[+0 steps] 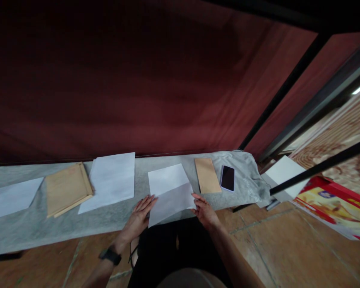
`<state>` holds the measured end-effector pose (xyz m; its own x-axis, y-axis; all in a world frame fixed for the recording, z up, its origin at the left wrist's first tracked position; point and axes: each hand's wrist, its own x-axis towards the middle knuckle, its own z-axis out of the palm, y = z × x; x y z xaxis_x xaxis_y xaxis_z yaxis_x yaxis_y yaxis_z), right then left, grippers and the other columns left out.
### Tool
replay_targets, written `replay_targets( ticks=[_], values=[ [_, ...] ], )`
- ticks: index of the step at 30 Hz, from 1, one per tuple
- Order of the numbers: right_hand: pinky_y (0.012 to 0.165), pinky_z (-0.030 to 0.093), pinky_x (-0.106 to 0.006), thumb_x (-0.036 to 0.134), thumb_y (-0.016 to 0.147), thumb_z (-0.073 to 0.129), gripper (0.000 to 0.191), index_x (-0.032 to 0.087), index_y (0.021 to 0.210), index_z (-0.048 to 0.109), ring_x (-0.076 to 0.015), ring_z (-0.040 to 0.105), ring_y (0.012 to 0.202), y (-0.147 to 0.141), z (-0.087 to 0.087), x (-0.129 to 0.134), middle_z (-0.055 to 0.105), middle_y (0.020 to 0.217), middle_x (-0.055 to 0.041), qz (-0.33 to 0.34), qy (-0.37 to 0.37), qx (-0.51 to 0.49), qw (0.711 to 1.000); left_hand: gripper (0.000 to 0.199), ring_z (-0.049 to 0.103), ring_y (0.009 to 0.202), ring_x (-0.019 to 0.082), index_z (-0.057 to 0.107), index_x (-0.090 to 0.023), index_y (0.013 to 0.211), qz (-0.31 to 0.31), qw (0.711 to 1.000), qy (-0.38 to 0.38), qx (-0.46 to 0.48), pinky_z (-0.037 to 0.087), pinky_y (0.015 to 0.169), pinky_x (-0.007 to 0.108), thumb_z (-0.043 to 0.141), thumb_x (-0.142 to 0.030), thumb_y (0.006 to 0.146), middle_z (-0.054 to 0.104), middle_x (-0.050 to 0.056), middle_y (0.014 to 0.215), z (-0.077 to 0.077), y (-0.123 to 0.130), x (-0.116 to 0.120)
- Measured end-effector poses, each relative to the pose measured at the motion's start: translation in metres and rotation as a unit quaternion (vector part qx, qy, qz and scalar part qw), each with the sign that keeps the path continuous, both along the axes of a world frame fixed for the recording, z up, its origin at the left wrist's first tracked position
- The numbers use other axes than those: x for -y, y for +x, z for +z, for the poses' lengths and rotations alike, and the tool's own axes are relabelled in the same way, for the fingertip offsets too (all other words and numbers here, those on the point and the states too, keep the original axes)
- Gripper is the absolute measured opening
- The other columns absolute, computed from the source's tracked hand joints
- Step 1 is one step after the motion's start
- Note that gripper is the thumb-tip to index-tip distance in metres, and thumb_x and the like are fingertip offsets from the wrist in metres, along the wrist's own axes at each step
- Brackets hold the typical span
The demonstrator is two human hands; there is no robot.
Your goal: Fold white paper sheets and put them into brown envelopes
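Note:
A white sheet of paper (168, 180) lies before me on the grey cloth of a long narrow table, its near part folded or lifted, slanting and in shade. At its left edge my left hand (142, 212) rests with fingers close together on the paper. The right edge is pinched by my right hand (203, 209). Just right of the sheet is a brown envelope (207, 176), and beyond it a phone (228, 178) with a dark screen. To the left lie white sheets (114, 178) overlapping one another.
Brown envelopes (66, 188) are piled further left, beside another white sheet (13, 198). A dark red curtain (156, 100) hangs behind the table (18, 234). Black bars cross the right side, near a red and yellow box (333, 204).

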<state>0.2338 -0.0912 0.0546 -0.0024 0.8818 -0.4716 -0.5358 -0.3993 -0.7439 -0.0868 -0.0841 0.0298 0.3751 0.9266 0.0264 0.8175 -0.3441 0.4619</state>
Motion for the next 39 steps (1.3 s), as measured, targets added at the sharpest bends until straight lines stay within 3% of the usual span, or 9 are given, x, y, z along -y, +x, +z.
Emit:
replay_targets(
  ticks=[7, 10, 15, 19, 25, 29, 33, 36, 39],
  values=[
    [0.073, 0.058, -0.033, 0.036, 0.071, 0.074, 0.041, 0.023, 0.110, 0.071, -0.0186, 0.070, 0.076, 0.000, -0.006, 0.003, 0.075, 0.093, -0.0021, 0.040, 0.063, -0.013, 0.997, 0.063, 0.046, 0.143, 0.027, 0.057, -0.028, 0.142, -0.047, 0.995, 0.027, 0.085, 0.032, 0.122, 0.053, 0.059, -0.021, 0.079, 0.055, 0.007, 0.150, -0.011, -0.003, -0.014],
    [0.083, 0.057, -0.038, 0.033, 0.077, 0.070, 0.040, 0.025, 0.116, 0.071, -0.0218, 0.070, 0.087, 0.006, -0.020, -0.003, 0.074, 0.096, -0.0030, 0.041, 0.155, 0.125, 0.979, 0.053, 0.055, 0.135, 0.023, 0.065, -0.029, 0.133, -0.020, 0.991, 0.045, 0.126, 0.039, 0.118, 0.050, 0.054, -0.016, 0.082, 0.065, 0.005, 0.140, -0.013, -0.006, -0.018],
    [0.113, 0.041, -0.045, 0.014, 0.079, 0.061, 0.049, 0.027, 0.125, 0.069, -0.0245, 0.055, 0.129, 0.015, -0.039, -0.023, 0.062, 0.136, -0.0076, 0.068, 0.322, 0.416, 0.848, 0.051, 0.060, 0.127, 0.020, 0.070, -0.030, 0.125, -0.010, 0.987, 0.059, 0.148, 0.045, 0.115, 0.045, 0.050, -0.010, 0.082, 0.070, 0.003, 0.131, -0.016, -0.007, -0.019],
    [0.110, 0.045, -0.043, 0.010, 0.082, 0.060, 0.044, 0.024, 0.122, 0.070, -0.0236, 0.057, 0.127, 0.013, -0.044, -0.043, 0.063, 0.135, -0.0104, 0.107, 0.372, 0.483, 0.785, 0.048, 0.062, 0.124, 0.021, 0.071, -0.029, 0.122, 0.018, 0.987, 0.034, 0.154, 0.048, 0.112, 0.045, 0.052, -0.013, 0.081, 0.071, 0.004, 0.128, -0.015, -0.008, -0.019],
    [0.102, 0.048, -0.038, 0.008, 0.087, 0.053, 0.036, 0.023, 0.111, 0.074, -0.0225, 0.067, 0.109, -0.003, -0.043, -0.064, 0.075, 0.109, -0.0059, 0.128, 0.332, 0.594, 0.721, 0.036, 0.068, 0.112, 0.024, 0.071, -0.024, 0.115, 0.150, 0.970, 0.026, 0.188, 0.054, 0.102, 0.042, 0.055, -0.031, 0.083, 0.074, 0.007, 0.118, -0.018, 0.000, -0.032],
    [0.095, 0.050, -0.033, 0.016, 0.093, 0.056, 0.023, 0.021, 0.105, 0.075, -0.0226, 0.069, 0.103, -0.009, -0.045, -0.064, 0.076, 0.103, -0.0074, 0.108, 0.293, 0.640, 0.702, 0.035, 0.072, 0.093, 0.026, 0.071, -0.021, 0.102, 0.229, 0.953, 0.025, 0.195, 0.057, 0.088, 0.041, 0.057, -0.048, 0.084, 0.076, 0.008, 0.097, -0.020, 0.010, -0.040],
    [0.088, 0.050, -0.033, 0.020, 0.095, 0.056, 0.017, 0.018, 0.095, 0.073, -0.0231, 0.070, 0.091, -0.010, -0.046, -0.060, 0.075, 0.089, -0.0075, 0.095, 0.261, 0.663, 0.695, 0.051, 0.071, 0.083, 0.023, 0.062, -0.019, 0.125, 0.262, 0.941, -0.001, 0.216, 0.056, 0.079, 0.036, 0.055, -0.050, 0.085, 0.074, 0.004, 0.088, -0.014, 0.015, -0.040],
    [0.090, 0.048, -0.033, 0.019, 0.096, 0.054, 0.021, 0.019, 0.110, 0.069, -0.0219, 0.070, 0.092, -0.013, -0.045, -0.059, 0.075, 0.094, -0.0062, 0.089, 0.247, 0.677, 0.688, 0.062, 0.069, 0.077, 0.022, 0.053, -0.016, 0.138, 0.277, 0.939, -0.002, 0.205, 0.054, 0.075, 0.034, 0.055, -0.050, 0.085, 0.072, 0.002, 0.084, -0.010, 0.019, -0.039],
    [0.095, 0.046, -0.036, 0.017, 0.094, 0.054, 0.038, 0.016, 0.131, 0.059, -0.0237, 0.068, 0.099, -0.019, -0.042, -0.057, 0.075, 0.104, -0.0088, 0.088, 0.221, 0.718, 0.653, 0.065, 0.068, 0.074, 0.021, 0.045, -0.016, 0.145, 0.279, 0.942, -0.004, 0.186, 0.052, 0.073, 0.034, 0.054, -0.045, 0.088, 0.070, 0.001, 0.081, -0.006, 0.024, -0.039]
  ],
)
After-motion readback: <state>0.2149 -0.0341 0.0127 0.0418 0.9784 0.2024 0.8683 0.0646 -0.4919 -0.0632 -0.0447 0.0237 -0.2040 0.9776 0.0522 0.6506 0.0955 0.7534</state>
